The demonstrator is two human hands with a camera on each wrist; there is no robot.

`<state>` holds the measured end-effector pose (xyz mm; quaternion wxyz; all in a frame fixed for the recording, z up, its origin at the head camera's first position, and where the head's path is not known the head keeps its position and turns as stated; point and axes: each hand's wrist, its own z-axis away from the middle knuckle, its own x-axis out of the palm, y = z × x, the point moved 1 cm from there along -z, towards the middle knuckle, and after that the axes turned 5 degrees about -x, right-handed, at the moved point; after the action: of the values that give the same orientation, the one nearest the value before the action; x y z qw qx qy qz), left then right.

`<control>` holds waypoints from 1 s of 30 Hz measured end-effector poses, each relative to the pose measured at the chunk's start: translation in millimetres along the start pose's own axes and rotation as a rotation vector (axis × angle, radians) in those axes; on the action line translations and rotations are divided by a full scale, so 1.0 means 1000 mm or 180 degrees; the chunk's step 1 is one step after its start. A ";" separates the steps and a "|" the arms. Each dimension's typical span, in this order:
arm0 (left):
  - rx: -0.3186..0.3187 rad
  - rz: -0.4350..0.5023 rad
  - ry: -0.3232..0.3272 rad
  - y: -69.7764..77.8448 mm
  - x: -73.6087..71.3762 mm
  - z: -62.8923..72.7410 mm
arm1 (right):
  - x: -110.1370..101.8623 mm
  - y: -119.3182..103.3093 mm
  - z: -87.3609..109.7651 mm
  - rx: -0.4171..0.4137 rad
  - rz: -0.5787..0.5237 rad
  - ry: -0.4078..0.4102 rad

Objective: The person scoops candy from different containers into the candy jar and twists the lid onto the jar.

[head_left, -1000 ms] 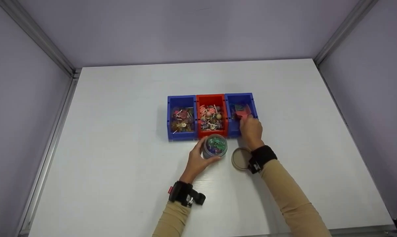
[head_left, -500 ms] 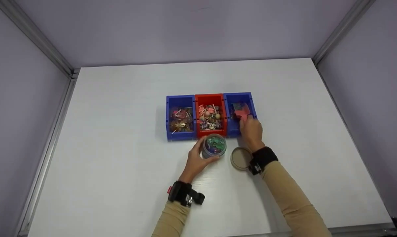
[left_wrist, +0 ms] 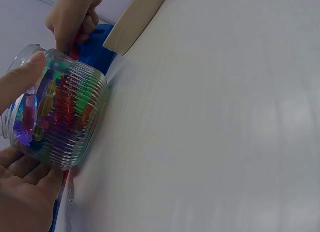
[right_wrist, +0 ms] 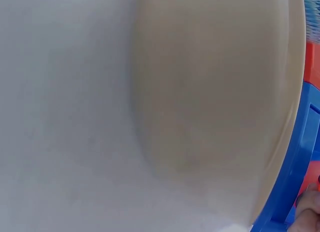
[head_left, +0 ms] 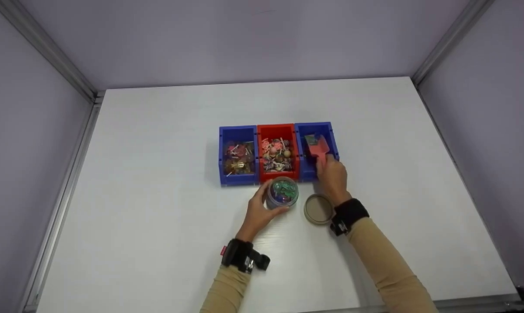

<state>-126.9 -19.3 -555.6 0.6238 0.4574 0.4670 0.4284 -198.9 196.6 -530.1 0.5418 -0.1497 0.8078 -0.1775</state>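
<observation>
In the head view, my left hand holds a clear jar, thumb on one side and fingers on the other. Ribbed walls and colourful plastic pieces inside it show in the left wrist view. My right hand grips the handle of a pink scoop, whose blade is inside the right blue bin. A greenish piece lies by the blade; whether it rests on the scoop I cannot tell. A tan round lid lies on the table beside my right wrist, and fills much of the right wrist view.
A red bin with lollipop-like pieces and small balls stands between the right bin and a left blue bin, which holds more mixed pieces. The three touch in a row on the white table. Pale walls surround the table.
My right hand and wrist have shifted slightly towards me, and the scoop's blade and handle have turned a little in the bin. My left hand and the jar stay in place.
</observation>
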 end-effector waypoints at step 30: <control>0.0040 0.0067 -0.0015 -0.004 0.001 -0.001 | -0.030 0.008 0.025 -0.0507 -0.0432 0.0054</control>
<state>-127.5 -19.2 -559.7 0.6175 0.4671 0.4634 0.4310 -165.3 213.7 -517.5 0.5081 -0.2453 0.8118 -0.1503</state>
